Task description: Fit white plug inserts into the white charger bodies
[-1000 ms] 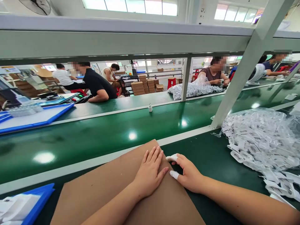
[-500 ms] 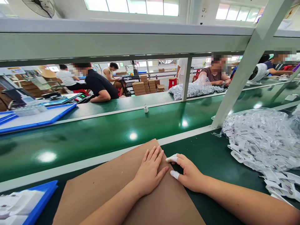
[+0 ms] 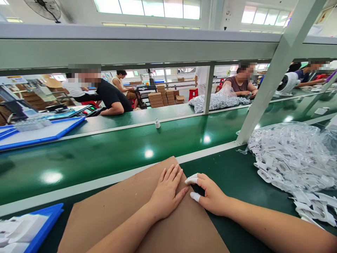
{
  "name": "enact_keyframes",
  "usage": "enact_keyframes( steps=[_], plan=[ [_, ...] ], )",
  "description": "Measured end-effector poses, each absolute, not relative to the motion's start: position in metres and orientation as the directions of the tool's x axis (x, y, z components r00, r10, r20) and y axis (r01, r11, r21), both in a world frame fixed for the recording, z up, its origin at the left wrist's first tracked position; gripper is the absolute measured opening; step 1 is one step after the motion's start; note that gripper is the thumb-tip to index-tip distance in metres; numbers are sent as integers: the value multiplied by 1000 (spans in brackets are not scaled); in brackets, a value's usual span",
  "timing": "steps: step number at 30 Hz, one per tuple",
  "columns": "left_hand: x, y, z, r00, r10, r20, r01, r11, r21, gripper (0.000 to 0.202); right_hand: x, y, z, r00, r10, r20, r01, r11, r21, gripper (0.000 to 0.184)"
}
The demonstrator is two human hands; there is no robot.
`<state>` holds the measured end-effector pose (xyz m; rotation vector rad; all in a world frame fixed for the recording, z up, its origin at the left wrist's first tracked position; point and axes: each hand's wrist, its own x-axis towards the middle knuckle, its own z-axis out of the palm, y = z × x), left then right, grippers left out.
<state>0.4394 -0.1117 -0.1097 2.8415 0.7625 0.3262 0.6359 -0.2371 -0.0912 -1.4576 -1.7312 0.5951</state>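
A brown cardboard sheet point(image 3: 113, 207) lies on the dark green bench in front of me, its far corner reaching the white strip beside the belt. My left hand point(image 3: 167, 191) rests flat on the sheet, fingers stretched out. At the sheet's right edge is my right hand point(image 3: 207, 193), with white covers on thumb and forefinger. Its thumb and fingers are apart and nothing shows between them; the tips touch or nearly touch the cardboard edge.
A bag of white plastic parts point(image 3: 292, 158) spills onto the bench at right. A blue tray point(image 3: 50, 225) of white pieces stands at lower left. On the green belt point(image 3: 110, 154) sits a small white plug point(image 3: 157, 123). A slanted post point(image 3: 265, 84) rises at right. Co-workers sit beyond.
The small white plug has shifted left along the belt. Both my hands and the cardboard have stayed practically in place. A co-worker in black has moved their head a little to the left.
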Motion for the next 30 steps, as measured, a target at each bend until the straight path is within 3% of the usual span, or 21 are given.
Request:
enact_keyframes(
  steps=[30],
  plan=[
    [439, -110, -112, 845, 492, 208, 447, -865, 229, 69, 637, -236, -94, -43, 958, 283, 608, 250, -754, 38]
  ],
)
